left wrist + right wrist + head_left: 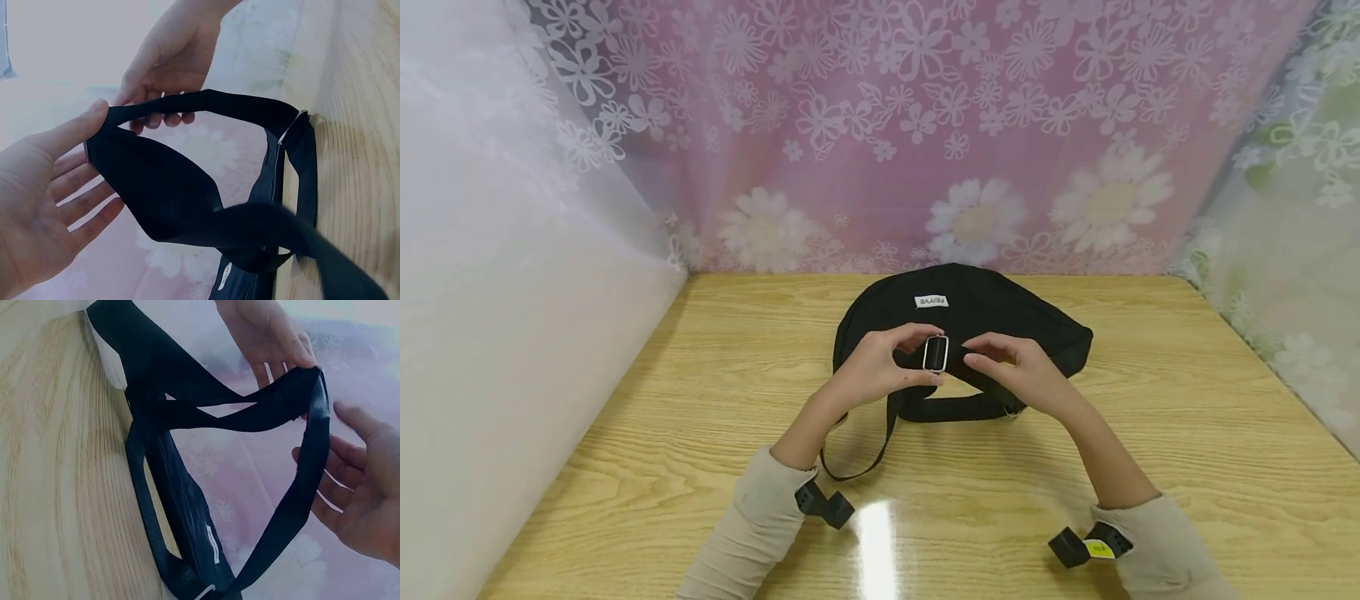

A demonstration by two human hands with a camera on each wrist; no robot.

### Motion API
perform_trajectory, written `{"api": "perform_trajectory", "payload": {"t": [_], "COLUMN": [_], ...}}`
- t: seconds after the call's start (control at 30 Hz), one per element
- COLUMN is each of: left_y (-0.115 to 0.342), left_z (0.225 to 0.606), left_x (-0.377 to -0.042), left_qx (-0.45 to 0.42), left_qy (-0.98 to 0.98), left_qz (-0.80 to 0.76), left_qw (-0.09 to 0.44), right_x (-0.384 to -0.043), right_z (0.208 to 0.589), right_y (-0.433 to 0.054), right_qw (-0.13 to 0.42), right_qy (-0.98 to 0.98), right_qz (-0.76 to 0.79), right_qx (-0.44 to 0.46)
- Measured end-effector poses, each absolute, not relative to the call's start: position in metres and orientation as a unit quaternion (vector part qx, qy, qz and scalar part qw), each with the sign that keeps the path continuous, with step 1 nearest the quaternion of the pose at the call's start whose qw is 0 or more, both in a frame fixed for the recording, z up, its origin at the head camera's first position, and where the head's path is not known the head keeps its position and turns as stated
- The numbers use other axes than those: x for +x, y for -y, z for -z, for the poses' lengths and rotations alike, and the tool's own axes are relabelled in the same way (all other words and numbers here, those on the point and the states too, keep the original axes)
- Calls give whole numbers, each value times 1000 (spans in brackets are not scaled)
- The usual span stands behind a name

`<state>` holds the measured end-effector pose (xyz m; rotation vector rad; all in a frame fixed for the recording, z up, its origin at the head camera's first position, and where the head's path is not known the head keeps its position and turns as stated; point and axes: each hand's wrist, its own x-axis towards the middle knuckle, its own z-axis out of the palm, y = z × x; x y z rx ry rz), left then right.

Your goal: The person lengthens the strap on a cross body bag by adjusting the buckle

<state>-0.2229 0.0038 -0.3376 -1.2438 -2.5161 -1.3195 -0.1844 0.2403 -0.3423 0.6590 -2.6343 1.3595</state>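
Black bag (pixel 1000 304): lies on the wood-grain counter (pixel 715 408), just beyond both grips, white label (pixel 932 301) past the left fingertips.
Left grip (pixel 872 364): pinches the metal buckle (pixel 947 354) and the strap (pixel 156 187) threaded through it.
Right grip (pixel 1026 372): fingers curled lightly round the strap, just right of the buckle.
Feel: bag likely light and soft; strap pliable, twisting between the hands; buckle rigid, probably slick; nothing looks fragile.
Best hold: buckle at its edges, between left thumb and fingers; strap pinched flat close beside it, as loose webbing may slide.
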Motion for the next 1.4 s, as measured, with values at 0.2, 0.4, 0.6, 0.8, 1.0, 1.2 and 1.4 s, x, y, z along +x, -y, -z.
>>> {"api": "perform_trajectory", "payload": {"t": [0.2,0.4,0.6,0.8,1.0,1.2,1.4], "left_y": [-4,-6,-10,-8,-1,-1,-8], "left_z": [338,337,342,346,344,342,346], "left_x": [-223,-220,-221,-227,-230,-229,-227], "left_qx": [-410,-432,-460,-477,-455,-446,-470], "left_qy": [800,783,774,752,745,747,765], "left_qz": [437,447,434,452,486,491,440], "left_qw": [31,33,28,46,54,34,-7], "right_x": [-184,-182,-179,-180,-183,-183,-180], "right_z": [340,339,339,338,337,339,340], "right_y": [-240,-236,-228,-230,-236,-237,-229], "right_qw": [45,48,44,44,48,66,71], "right_qy": [841,830,817,838,854,847,845], "right_qz": [-499,-516,-528,-499,-477,-484,-480], "right_qx": [205,208,229,217,204,212,224]}}
